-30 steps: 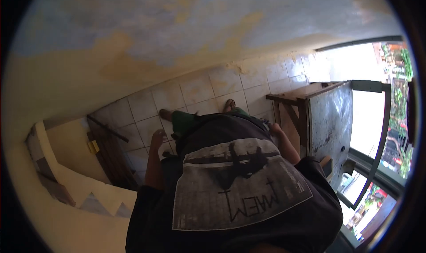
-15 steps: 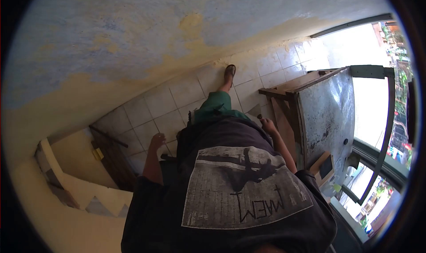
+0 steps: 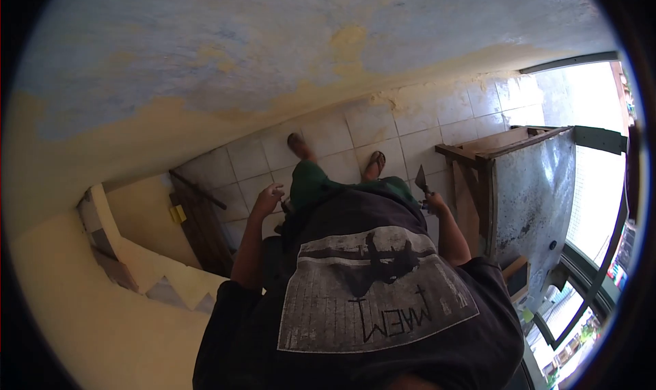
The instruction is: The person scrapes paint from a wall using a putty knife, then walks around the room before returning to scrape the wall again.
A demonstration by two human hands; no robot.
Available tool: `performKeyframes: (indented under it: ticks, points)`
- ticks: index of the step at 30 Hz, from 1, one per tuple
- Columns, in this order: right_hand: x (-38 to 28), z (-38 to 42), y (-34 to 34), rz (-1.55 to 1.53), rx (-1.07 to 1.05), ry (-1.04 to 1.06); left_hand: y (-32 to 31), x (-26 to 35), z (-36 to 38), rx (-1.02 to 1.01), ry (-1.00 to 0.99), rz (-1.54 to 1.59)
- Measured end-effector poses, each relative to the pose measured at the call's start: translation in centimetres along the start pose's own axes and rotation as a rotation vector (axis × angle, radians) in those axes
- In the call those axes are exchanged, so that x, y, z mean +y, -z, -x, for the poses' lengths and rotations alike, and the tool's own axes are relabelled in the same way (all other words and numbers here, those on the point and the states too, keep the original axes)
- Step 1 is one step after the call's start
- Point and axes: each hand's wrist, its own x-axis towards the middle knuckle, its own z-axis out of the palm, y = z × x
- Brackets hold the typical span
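My right hand [image 3: 435,205] is closed around the handle of a small trowel [image 3: 421,179], whose triangular metal blade points away from me over the tiled floor. Low at my other side hangs my left hand [image 3: 268,200]. Its fingers are loosely bent and apart, with nothing visible in them. Facing me is a wall [image 3: 273,55] with patchy blue-grey and yellow paint; neither hand touches it.
White floor tiles [image 3: 372,122] run along the wall's foot. On the right stands a worn cabinet-like piece [image 3: 529,185] beside a bright opening. To the left are dark wooden boards [image 3: 198,233] and a low yellow ledge [image 3: 130,250]. My sandalled foot [image 3: 374,164] is on the tiles.
A second foot has come into view ahead at the left. My left hand has lifted slightly with its fingers spreading. The trowel's blade has swung to point more forward. The view has shifted.
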Motion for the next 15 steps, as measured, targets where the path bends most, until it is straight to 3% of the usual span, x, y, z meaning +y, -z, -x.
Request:
performKeyframes:
  ticks: [2, 4, 5, 6, 7, 8, 9, 10, 12, 13, 14, 15]
  points:
    - [-0.2, -2.5, -0.3, -0.056, -0.053, -0.076, 2.5, -1.8, 0.8, 0.086, 0.018, 0.106]
    - [-3.2, -2.6, -1.9, 0.023, 0.010, -0.190, 4.3, -10.2, -1.3, 0.016, -0.041, 0.095]
    - [-2.6, -5.7, -2.9, -0.025, -0.028, -0.215, 5.5, -8.1, 0.1, 0.050, -0.057, 0.120]
    - [-3.3, -7.4, -4.1, 0.322, -0.079, -0.115, 6.2, -11.4, -0.3, -0.013, -0.133, 0.379]
    - [-4.5, -8.5, -5.6, 0.661, -0.116, -0.016, 7.1, -12.4, -0.7, -0.023, -0.018, 0.338]
    - [-5.3, -8.3, -7.9, 0.537, 0.042, 0.068, 8.8, -11.3, -0.2, -0.101, -0.038, -0.038]
    - [-6.5, -7.6, -10.7, 0.410, 0.210, 0.134, 9.4, -16.1, -2.0, -0.029, -0.278, -0.432]
    - [-10.4, -2.2, -13.4, 0.294, 0.401, 0.166, 11.3, -18.2, -2.0, -0.054, -0.313, -0.565]
    - [-13.3, -0.3, -20.1, 0.304, 0.552, 0.131, 14.4, -20.1, -2.5, -0.121, -0.246, -0.568]
    - [-15.6, 1.2, -22.7, 0.088, 0.343, -0.089, 16.3, -20.4, -2.8, -0.139, -0.197, -0.529]
    - [-10.3, -11.8, -30.8, 0.293, 0.791, 0.354, 18.0, -19.8, -3.5, -0.144, -0.151, -0.477]
    - [-16.0, -2.1, -30.5, 0.594, 0.390, 0.104, 19.9, -18.7, -4.4, -0.138, -0.074, -0.360]
